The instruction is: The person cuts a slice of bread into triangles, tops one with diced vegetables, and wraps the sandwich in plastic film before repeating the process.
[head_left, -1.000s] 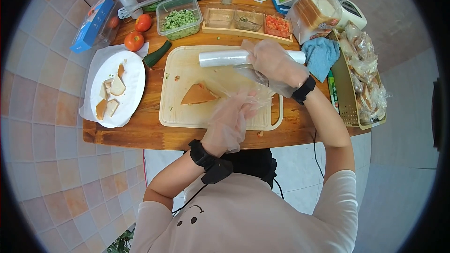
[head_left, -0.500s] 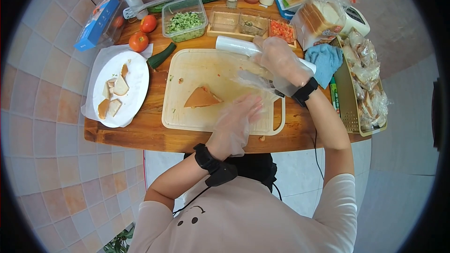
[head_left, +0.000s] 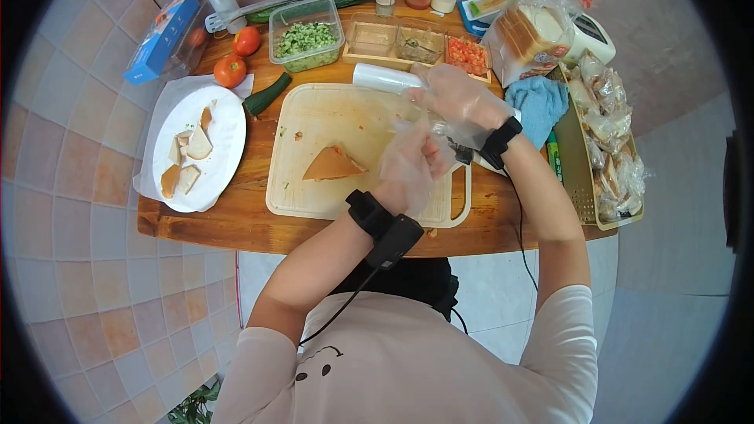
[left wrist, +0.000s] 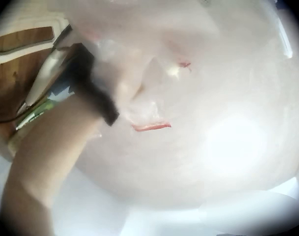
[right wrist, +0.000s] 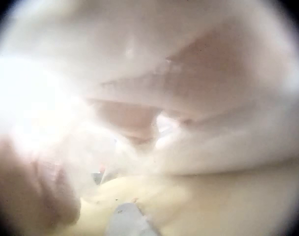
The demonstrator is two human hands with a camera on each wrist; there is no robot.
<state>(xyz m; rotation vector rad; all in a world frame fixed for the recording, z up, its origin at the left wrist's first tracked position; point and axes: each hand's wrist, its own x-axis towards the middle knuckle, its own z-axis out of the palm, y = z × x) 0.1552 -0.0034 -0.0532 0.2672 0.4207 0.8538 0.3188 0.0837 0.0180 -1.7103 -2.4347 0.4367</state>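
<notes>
My right hand, in a clear plastic glove, grips a roll of cling film slanting over the cutting board's top edge. Just below it, my gloved left hand has its fingers curled and pinches loose clear film beside the right hand. A brown-crusted sandwich wedge lies on the cream cutting board, left of both hands. Glove and film blur most of the left wrist view. In the right wrist view a grey blade-like piece shows low down, over the board.
A white plate with bread scraps is at left, near tomatoes and a cut cucumber. Behind stand a tub of diced cucumber and a condiment tray. A blue cloth and a basket of wrapped sandwiches are right.
My left hand has moved up and right to my right hand, and its straighter fingers have curled in. The film roll has tilted and shifted up behind the board's top edge.
</notes>
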